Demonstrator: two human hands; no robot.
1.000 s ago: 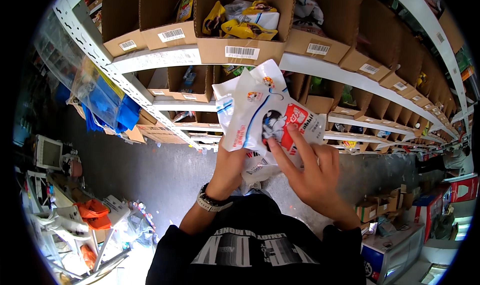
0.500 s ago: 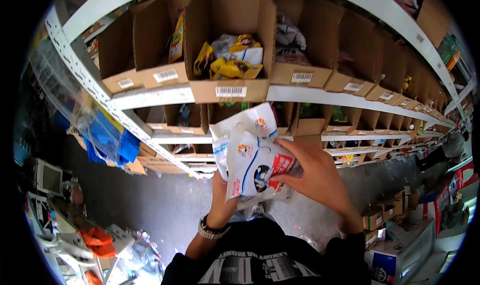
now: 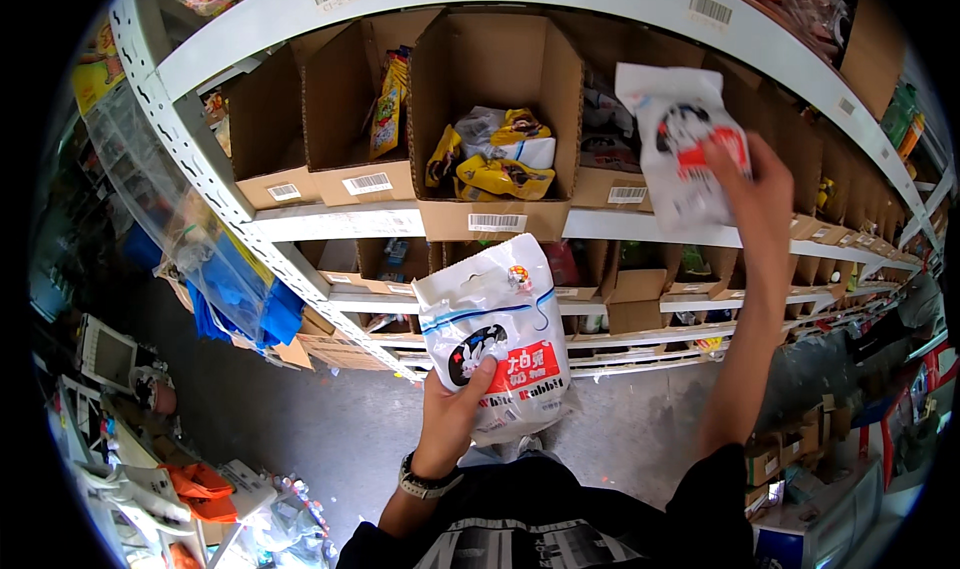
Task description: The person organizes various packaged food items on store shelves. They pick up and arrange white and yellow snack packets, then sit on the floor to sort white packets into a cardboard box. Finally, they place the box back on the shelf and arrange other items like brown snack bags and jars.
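Closest in, the left hand (image 3: 452, 419) has a white snack bag (image 3: 500, 344) with a red panel and a cartoon rabbit on it, fingers wrapped round the lower edge and thumb pressed on the front, so the bag stands upright in front of the chest, probably just parked there while the other arm works. Further out, the right hand (image 3: 752, 184) is stretched up to the upper shelf (image 3: 600, 224), fingers clamped on a second bag of the same kind (image 3: 680, 144), held right at the mouth of a cardboard bin (image 3: 610, 184). I can't quite tell if that bag touches the bin. Next to it, the middle box (image 3: 497, 119) holds yellow and white packets (image 3: 495, 159). More boxed shelves run beyond.
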